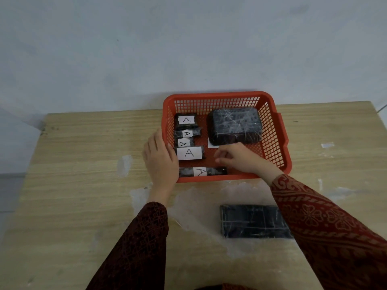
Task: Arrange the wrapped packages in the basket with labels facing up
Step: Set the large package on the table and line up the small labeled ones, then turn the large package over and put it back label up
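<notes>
The wooden bench [73,164] stands against a pale wall, and its top shows several whitish worn patches.

The left hand [160,158] lies flat and released, with fingers straight, against the outside of the left wall of the red plastic basket [274,130]. It grasps nothing; its sleeve is dark with a red pattern.

Inside the basket, along the left side, four small black wrapped packages lie in a column, each with a white label marked "A" facing up: the far package [186,120] near the back wall, the second package [187,133] just under it, the third package [184,142], and the wider fourth package [189,153]. They lie close together, touching or almost touching. A long thin package [202,171] lies along the near wall of the basket, also with its "A" label up.

To the right, a big black package [235,125] wrapped in shiny film sits at the back right part of the basket. No label shows on its top; a white paper corner [211,143] appears at its near left edge.

The right hand [238,156] is inside the basket, just in front of the big package, with fingers curled loosely. I cannot tell if it grasps anything.

On the bench in front of the basket lies a flat black package [251,221], partly under the right sleeve, with no label visible.
</notes>
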### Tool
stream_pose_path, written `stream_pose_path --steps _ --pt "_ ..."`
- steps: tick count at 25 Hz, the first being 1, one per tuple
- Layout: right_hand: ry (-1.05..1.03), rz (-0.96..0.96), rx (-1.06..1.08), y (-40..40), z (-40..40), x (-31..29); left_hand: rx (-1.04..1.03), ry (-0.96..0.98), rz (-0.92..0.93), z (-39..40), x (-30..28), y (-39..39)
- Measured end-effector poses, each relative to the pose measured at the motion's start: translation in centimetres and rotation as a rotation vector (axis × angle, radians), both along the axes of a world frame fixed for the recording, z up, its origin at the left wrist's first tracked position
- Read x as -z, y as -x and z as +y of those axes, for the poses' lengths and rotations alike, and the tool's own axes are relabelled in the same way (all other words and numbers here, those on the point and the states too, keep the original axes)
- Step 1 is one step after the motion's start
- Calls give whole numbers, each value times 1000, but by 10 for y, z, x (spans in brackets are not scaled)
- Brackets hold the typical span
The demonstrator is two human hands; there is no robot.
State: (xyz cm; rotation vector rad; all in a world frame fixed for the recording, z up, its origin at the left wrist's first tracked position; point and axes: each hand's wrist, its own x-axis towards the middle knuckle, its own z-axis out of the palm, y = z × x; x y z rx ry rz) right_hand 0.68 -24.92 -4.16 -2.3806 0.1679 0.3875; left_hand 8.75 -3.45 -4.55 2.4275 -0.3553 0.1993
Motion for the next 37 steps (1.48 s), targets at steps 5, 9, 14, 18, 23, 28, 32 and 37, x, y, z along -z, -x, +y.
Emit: stream_pose_path --steps 5,9,14,18,23,28,32,37 --pt "111 -385 572 25 -39 -8 285 -26 -70 -50 -9 14" --pt "25 -185 606 21 -53 -2 369 -195 238 -105 0 23" --pt "51 -222 546 21 -53 2 292 -217 244 -125 2 14" --pt "204 -416 513 36 -50 -6 147 44 257 -119 -11 1" --pt "-84 -457 680 25 -67 -27 133 470 446 -110 -21 15" --pt "121 -513 723 7 -64 -26 170 521 461 -107 -5 29" --pt "212 -343 532 5 -59 -9 217 297 502 -128 0 4" --pt "279 -75 273 -4 -77 6 352 171 434 -136 6 -2"
